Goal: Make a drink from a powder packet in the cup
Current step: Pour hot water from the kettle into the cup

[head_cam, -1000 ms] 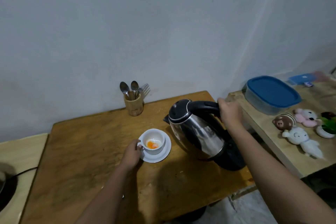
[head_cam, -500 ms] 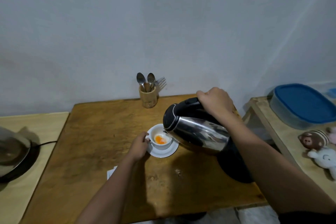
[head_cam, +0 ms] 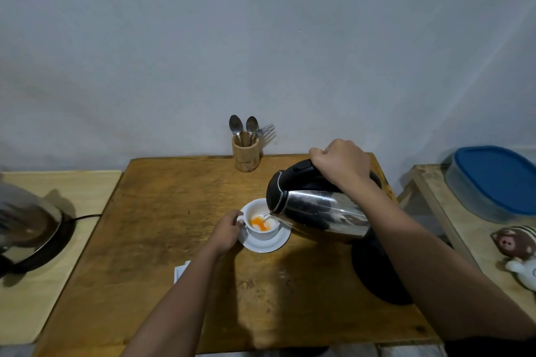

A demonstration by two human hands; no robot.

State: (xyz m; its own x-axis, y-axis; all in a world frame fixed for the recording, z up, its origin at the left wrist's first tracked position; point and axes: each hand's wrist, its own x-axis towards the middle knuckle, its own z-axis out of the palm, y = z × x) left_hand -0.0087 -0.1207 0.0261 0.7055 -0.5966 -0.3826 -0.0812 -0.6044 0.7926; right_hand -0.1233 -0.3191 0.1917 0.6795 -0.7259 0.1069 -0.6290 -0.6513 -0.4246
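A white cup [head_cam: 262, 233] stands on a white saucer [head_cam: 274, 243] in the middle of the wooden table [head_cam: 162, 226]. Orange powder lies in the cup's bottom. My left hand [head_cam: 227, 230] grips the cup's handle on its left side. My right hand [head_cam: 340, 164] holds the black handle of a steel kettle [head_cam: 316, 213], tipped with its spout over the cup's right rim. A thin stream of water runs from the spout into the cup. A white packet [head_cam: 181, 269] peeks out from under my left forearm.
The kettle's black base [head_cam: 377, 278] sits at the table's right, under my right arm. A wooden holder [head_cam: 245, 155] with spoons and a fork stands by the wall. A pot lid on a burner [head_cam: 29, 229] lies left. A blue-lidded box [head_cam: 493, 180] and plush toys [head_cam: 516, 243] sit right.
My right hand lifted the kettle off its base, swung it left and tipped it over the cup. Water now runs into the cup. My left hand stayed on the cup's handle.
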